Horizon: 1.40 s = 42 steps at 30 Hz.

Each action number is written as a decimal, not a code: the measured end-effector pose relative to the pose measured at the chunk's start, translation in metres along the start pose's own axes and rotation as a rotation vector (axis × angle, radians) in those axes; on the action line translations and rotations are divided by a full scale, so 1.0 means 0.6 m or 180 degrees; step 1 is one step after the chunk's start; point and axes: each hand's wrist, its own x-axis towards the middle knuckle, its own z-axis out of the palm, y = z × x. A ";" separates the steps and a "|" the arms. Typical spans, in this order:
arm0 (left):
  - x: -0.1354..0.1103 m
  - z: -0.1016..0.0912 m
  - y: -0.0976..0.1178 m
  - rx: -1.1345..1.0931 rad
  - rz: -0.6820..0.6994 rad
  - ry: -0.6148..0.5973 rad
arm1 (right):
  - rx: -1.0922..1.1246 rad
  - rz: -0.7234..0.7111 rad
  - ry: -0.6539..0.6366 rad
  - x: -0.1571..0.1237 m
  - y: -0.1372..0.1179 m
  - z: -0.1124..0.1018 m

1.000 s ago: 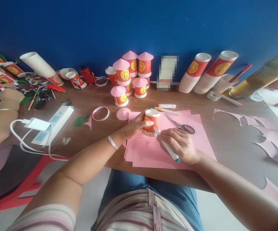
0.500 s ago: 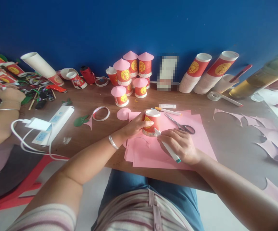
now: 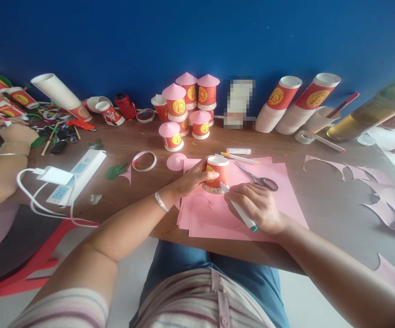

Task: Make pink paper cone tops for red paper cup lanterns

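My left hand (image 3: 194,176) is wrapped round a red paper cup (image 3: 220,171) with a gold emblem and a white, patterned band at its lower edge. My right hand (image 3: 254,205) grips a white marker (image 3: 240,210) with a green end. The marker's tip is at the cup's lower side, close to the band; whether it touches cannot be made out. Both hands are over pink paper sheets (image 3: 238,218). Just behind my right hand lie scissors (image 3: 257,177), an orange-and-white marker (image 3: 240,158) and a small white tube (image 3: 238,151).
Cups with pink cone tops (image 3: 173,107) stand along the blue wall. Stacked paper cups (image 3: 286,102) lean at the right, near a bottle (image 3: 357,111). A power strip (image 3: 76,177) with cables lies left. A co-worker's hand (image 3: 18,134) is at far left. Pink offcuts (image 3: 385,200) lie right.
My hands, the cup and the marker keep nearly the same pose. The whole view has shifted very slightly. At far left, the co-worker's hand has moved a little.
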 end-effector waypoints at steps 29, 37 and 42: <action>0.001 0.001 0.003 -0.0011 -0.0010 0.0021 | 0.0048 0.0052 0.0012 -0.003 0.001 0.001; -0.001 0.000 0.001 0.0015 -0.0082 -0.0011 | -0.0048 0.0066 0.0026 -0.001 0.000 -0.001; -0.001 -0.002 -0.002 -0.0083 -0.0110 -0.0038 | 0.0022 0.0102 -0.0006 -0.002 0.000 -0.002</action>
